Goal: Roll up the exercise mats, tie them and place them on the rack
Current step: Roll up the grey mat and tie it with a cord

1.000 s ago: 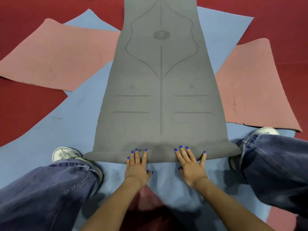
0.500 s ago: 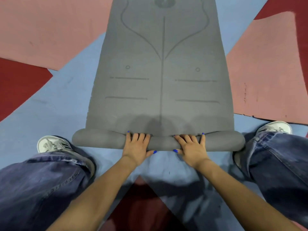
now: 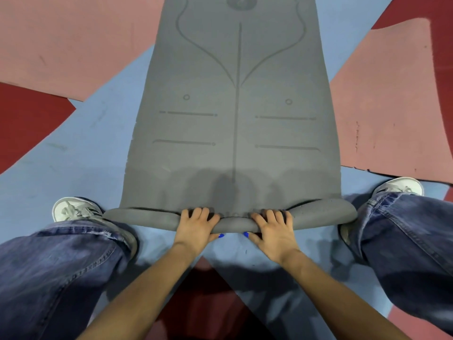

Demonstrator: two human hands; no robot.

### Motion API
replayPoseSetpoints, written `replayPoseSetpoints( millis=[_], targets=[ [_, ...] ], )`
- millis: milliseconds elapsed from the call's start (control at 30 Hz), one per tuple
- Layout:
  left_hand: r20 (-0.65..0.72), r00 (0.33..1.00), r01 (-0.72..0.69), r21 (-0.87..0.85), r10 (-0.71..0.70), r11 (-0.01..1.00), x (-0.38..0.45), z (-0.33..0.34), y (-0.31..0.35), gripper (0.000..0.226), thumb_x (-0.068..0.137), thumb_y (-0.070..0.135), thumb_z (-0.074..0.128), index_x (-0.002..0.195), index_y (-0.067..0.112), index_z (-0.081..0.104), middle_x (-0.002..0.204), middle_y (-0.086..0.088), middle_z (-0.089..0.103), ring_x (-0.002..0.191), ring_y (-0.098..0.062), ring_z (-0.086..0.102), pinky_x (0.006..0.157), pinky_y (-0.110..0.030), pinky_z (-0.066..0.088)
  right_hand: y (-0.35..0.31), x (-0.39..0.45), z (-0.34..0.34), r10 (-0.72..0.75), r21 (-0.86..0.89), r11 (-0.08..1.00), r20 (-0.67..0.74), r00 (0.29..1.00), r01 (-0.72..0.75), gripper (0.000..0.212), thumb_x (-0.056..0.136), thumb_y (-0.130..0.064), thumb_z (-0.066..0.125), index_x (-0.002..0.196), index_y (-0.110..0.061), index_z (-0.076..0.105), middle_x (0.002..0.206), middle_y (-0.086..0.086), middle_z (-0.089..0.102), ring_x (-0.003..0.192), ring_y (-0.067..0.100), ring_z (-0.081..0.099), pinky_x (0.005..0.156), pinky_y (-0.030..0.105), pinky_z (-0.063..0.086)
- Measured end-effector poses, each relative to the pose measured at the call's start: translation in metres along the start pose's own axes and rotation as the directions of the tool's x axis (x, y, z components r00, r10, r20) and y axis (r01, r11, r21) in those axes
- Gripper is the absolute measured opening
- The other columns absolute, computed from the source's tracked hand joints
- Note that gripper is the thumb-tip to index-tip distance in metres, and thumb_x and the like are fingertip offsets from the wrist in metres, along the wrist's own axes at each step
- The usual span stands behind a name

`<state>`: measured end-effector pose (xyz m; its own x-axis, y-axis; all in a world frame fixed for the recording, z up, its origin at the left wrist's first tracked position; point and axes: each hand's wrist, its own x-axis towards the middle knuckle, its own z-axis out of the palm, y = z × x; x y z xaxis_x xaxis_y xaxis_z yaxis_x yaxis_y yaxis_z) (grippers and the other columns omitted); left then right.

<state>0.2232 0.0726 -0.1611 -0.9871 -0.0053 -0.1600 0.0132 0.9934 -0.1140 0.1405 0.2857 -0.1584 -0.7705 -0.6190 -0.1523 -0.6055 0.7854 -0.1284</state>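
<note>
A grey exercise mat [image 3: 235,123] with printed alignment lines lies flat, stretching away from me on top of other mats. Its near end is curled into a low roll [image 3: 147,217] that runs between my feet. My left hand [image 3: 196,227] grips the roll left of centre, fingers curled over the top and thumb under the near side. My right hand [image 3: 272,229] grips it the same way right of centre. The fingertips are tucked into the fold and hidden.
A blue mat [image 3: 73,153] lies under the grey one. Pink mats lie at the left [image 3: 68,45] and at the right [image 3: 392,106] on the dark red floor [image 3: 27,119]. My legs in jeans and white shoes [image 3: 71,208] [image 3: 397,186] stand on either side of the roll.
My fingers have gone from lying flat on the mat's near edge to curling round it. The edge has turned over into a low roll, and my head has moved closer.
</note>
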Motion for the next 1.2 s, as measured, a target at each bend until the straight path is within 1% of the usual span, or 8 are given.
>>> replayPoseSetpoints(
  millis=[167,233,400,500,700,900,1033,1200],
  targets=[
    [-0.082,0.996,-0.031,0.003,0.031,1.0,-0.011,0.007,0.007,0.053,0.08,0.064,0.039,0.092,0.022,0.067,0.082,-0.005,0.057,0.072,-0.024,0.046,0.069,-0.038,0.031,-0.008,-0.008,0.004,0.007,0.018,1.0,-0.036,0.999,-0.006,0.04,0.054,-0.048,0.083,0.087,-0.029,0.07,0.077,-0.003,0.056,0.071,0.021,0.058,0.086,0.038,0.039],
    [-0.104,0.994,-0.031,0.0,0.031,1.0,-0.013,0.005,0.013,0.047,0.076,0.065,0.052,0.086,0.021,0.068,0.08,-0.005,0.056,0.072,-0.024,0.044,0.07,-0.039,0.029,-0.013,-0.014,0.009,0.03,0.042,0.999,-0.045,0.999,-0.028,0.048,0.046,-0.035,0.089,0.089,-0.029,0.07,0.078,-0.004,0.055,0.072,0.02,0.054,0.078,0.037,0.048],
    [-0.134,0.99,-0.036,-0.026,0.032,0.999,-0.007,-0.009,0.017,0.052,0.044,0.06,0.084,0.072,0.021,0.066,0.076,-0.003,0.057,0.072,-0.023,0.043,0.069,-0.036,0.028,-0.015,-0.019,0.024,-0.003,0.087,0.996,-0.203,0.979,0.021,0.034,0.069,-0.023,0.049,0.102,-0.028,0.051,0.084,-0.003,0.049,0.077,0.019,0.036,0.073,0.034,0.044],
    [-0.202,0.979,0.007,-0.051,-0.017,0.999,-0.008,-0.005,0.022,0.059,0.048,0.052,0.086,0.083,0.013,0.06,0.079,-0.005,0.058,0.073,-0.024,0.047,0.075,-0.035,0.032,-0.01,-0.02,0.028,0.009,0.14,0.99,-0.148,0.989,0.012,0.038,0.07,-0.033,0.064,0.105,-0.027,0.05,0.084,0.0,0.054,0.079,0.019,0.037,0.064,0.036,0.052],
    [-0.351,0.931,0.044,-0.15,-0.095,0.988,-0.025,0.014,0.033,0.043,0.082,0.045,0.048,0.11,0.013,0.05,0.09,-0.009,0.054,0.084,-0.027,0.042,0.084,-0.038,0.035,-0.009,-0.029,0.027,0.028,0.151,0.988,-0.123,0.992,-0.009,0.039,0.082,-0.04,0.039,0.104,-0.022,0.065,0.09,0.0,0.058,0.086,0.017,0.039,0.066,0.035,0.053],
    [-0.4,0.915,0.021,-0.108,-0.063,0.994,-0.008,0.013,0.05,0.032,0.085,0.04,0.046,0.098,0.017,0.066,0.102,-0.005,0.047,0.092,-0.025,0.044,0.099,-0.047,0.033,-0.017,-0.024,0.026,0.083,0.168,0.984,-0.173,0.981,-0.053,0.039,0.078,-0.03,0.038,0.095,-0.014,0.069,0.086,0.002,0.061,0.08,0.019,0.046,0.077,0.028,0.04],
    [-0.404,0.908,0.079,-0.098,-0.112,0.992,-0.007,0.017,0.056,0.031,0.083,0.03,0.047,0.101,0.023,0.07,0.089,-0.002,0.053,0.08,-0.022,0.044,0.093,-0.042,0.034,-0.017,-0.012,0.023,0.074,0.143,0.989,-0.171,0.983,-0.049,0.027,0.063,-0.018,0.051,0.083,-0.011,0.068,0.077,0.004,0.06,0.066,0.025,0.058,0.071,0.029,0.03],
    [-0.402,0.912,0.03,-0.137,-0.083,0.99,-0.004,0.026,0.055,0.027,0.086,0.039,0.048,0.096,0.022,0.067,0.079,-0.004,0.055,0.07,-0.024,0.043,0.079,-0.037,0.036,-0.02,-0.007,0.019,0.055,0.076,0.996,-0.093,0.994,-0.048,0.031,0.067,-0.022,0.038,0.076,-0.014,0.066,0.072,0.003,0.058,0.062,0.025,0.057,0.06,0.032,0.047]
  ],
)
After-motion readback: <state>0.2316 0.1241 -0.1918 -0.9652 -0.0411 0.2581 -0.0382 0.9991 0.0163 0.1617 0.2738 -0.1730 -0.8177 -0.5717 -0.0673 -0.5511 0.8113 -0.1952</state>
